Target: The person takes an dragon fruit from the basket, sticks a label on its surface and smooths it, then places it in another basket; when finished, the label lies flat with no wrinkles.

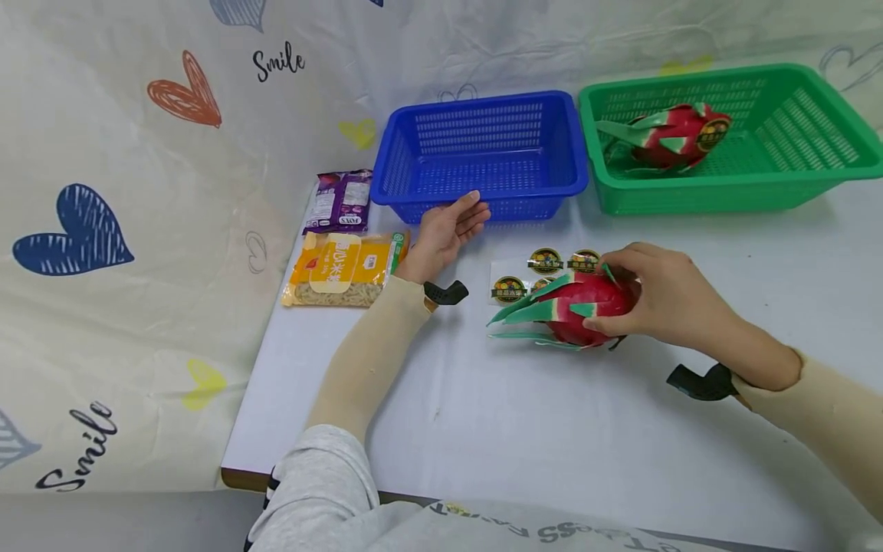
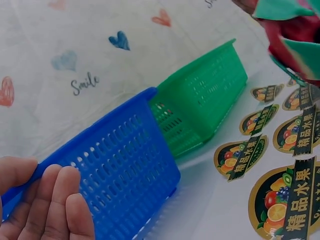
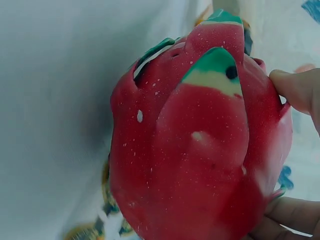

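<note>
A red dragon fruit (image 1: 582, 318) with green-tipped scales is gripped by my right hand (image 1: 669, 295), thumb on the near side and fingers over the far side. It is above the white table, beside a clear sheet of round fruit stickers (image 1: 509, 290), and partly covers the sheet. The right wrist view shows the fruit (image 3: 195, 145) close up, fingers at its right side. My left hand (image 1: 441, 238) holds the front rim of a blue basket (image 1: 476, 203); in the left wrist view the rim passes between the thumb and the fingers (image 2: 55, 200).
Right of the blue basket stands a green basket (image 1: 717, 192) containing another dragon fruit (image 1: 679, 138) with a round sticker on it. At the left lie a purple packet (image 1: 338, 203) and a yellow food packet (image 1: 345, 268). A patterned sheet (image 1: 138, 192) hangs behind and to the left.
</note>
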A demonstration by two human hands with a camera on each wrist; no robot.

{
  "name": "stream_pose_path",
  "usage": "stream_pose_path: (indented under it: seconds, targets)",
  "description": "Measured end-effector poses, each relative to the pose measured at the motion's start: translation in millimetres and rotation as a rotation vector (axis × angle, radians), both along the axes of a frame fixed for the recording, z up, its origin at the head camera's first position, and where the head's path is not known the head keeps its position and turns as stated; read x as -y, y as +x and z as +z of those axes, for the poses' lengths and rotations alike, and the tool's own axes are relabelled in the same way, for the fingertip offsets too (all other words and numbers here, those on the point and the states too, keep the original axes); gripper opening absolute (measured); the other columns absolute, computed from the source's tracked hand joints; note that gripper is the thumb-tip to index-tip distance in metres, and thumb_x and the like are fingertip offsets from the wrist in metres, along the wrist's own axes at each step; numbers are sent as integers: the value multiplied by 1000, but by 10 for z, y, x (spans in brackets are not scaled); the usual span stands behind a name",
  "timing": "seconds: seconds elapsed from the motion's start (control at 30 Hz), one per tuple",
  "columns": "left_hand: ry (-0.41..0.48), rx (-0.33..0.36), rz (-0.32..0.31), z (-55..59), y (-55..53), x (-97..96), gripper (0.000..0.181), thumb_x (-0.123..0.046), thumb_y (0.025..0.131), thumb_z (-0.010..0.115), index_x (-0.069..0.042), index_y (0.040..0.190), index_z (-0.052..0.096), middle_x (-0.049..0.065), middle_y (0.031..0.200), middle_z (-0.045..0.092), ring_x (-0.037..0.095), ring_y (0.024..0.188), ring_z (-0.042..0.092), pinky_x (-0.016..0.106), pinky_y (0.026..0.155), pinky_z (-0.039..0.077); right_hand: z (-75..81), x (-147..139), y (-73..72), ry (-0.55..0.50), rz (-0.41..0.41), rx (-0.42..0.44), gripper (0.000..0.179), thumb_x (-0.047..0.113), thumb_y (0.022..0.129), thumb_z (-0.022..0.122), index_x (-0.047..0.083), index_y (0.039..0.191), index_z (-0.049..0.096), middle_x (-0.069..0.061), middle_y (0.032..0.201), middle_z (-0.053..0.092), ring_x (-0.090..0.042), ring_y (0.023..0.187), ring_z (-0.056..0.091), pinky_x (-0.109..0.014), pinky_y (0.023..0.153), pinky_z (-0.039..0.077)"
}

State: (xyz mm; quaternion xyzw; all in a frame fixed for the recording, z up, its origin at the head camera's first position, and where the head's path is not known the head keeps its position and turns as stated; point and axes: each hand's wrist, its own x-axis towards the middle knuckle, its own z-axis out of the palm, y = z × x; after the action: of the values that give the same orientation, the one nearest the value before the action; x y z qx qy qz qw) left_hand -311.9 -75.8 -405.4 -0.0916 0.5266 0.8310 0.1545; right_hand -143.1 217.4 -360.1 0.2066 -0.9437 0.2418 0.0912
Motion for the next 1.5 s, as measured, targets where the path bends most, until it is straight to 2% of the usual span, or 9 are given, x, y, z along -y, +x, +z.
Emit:
stream_pose_path:
  seconds: [0.23, 0.57, 0.77, 1.0, 1.13, 1.27, 1.37, 1.43, 1.5]
  targets:
    - [-16, -25, 9, -27, 10, -2, 15, -23, 97, 75, -8, 98, 78, 3, 88, 79, 14, 83, 78, 25, 78, 63, -83, 87, 122, 8, 29, -36, 68, 32, 59, 102, 5, 114, 72, -8, 103, 67, -21, 91, 63, -46, 73, 62]
    - [-36, -28, 46, -50, 18, -24, 16, -25, 95, 79, -9, 95, 79, 2, 84, 79, 13, 80, 78, 24, 74, 62, -38, 137, 148, 32, 25, 125, 68, 41, 69, 98, 8, 121, 68, -14, 114, 60, -33, 102, 63, -54, 78, 63]
    - [-33, -31, 56, -71, 18, -34, 17, -27, 94, 80, -10, 93, 79, 2, 86, 79, 14, 80, 78, 25, 75, 62, -33, 137, 161, 43, 30, 139, 70, 44, 68, 98, 10, 121, 68, -13, 115, 58, -33, 103, 62, -55, 82, 62]
    - [-107, -65, -14, -119, 37, -35, 32, -38, 96, 75, -6, 100, 76, 2, 91, 79, 13, 86, 77, 32, 92, 61, -28, 139, 188, 37, 37, 111, 70, 44, 67, 98, 10, 121, 68, -12, 112, 58, -31, 101, 61, -53, 78, 63]
    - [-282, -140, -149, -117, 83, -57, 42, -39, 99, 71, 0, 115, 74, 6, 101, 79, 13, 93, 76, 39, 103, 58, -21, 144, 210, 43, 31, 114, 72, 46, 68, 98, 12, 125, 68, -11, 113, 58, -31, 104, 59, -53, 79, 63]
    - [-671, -336, -336, -109, 157, -134, 33, -36, 98, 73, -8, 116, 77, 5, 110, 79, 14, 98, 73, 35, 93, 60, -23, 170, 239, 70, 23, 110, 76, 48, 69, 97, 13, 128, 65, -13, 119, 59, -35, 111, 57, -56, 81, 62]
    - [-955, -497, -432, -100, 202, -212, 23, -34, 98, 74, -18, 113, 79, 0, 110, 78, 13, 99, 71, 29, 84, 58, -42, 199, 257, 86, 28, 78, 78, 47, 68, 97, 12, 128, 64, -14, 121, 60, -36, 113, 57, -57, 82, 61]
    - [-1060, -567, -474, -95, 219, -260, 23, -34, 98, 73, -19, 115, 79, -2, 110, 78, 12, 99, 70, 27, 83, 55, -61, 221, 268, 93, 31, 46, 78, 46, 67, 98, 11, 128, 64, -14, 121, 61, -35, 112, 58, -56, 83, 61]
    - [-1098, -594, -513, -82, 233, -297, 24, -31, 98, 73, -16, 117, 78, -1, 110, 78, 12, 99, 70, 27, 85, 55, -79, 240, 277, 97, 34, 16, 78, 46, 66, 98, 11, 127, 64, -13, 120, 61, -34, 111, 60, -55, 84, 61]
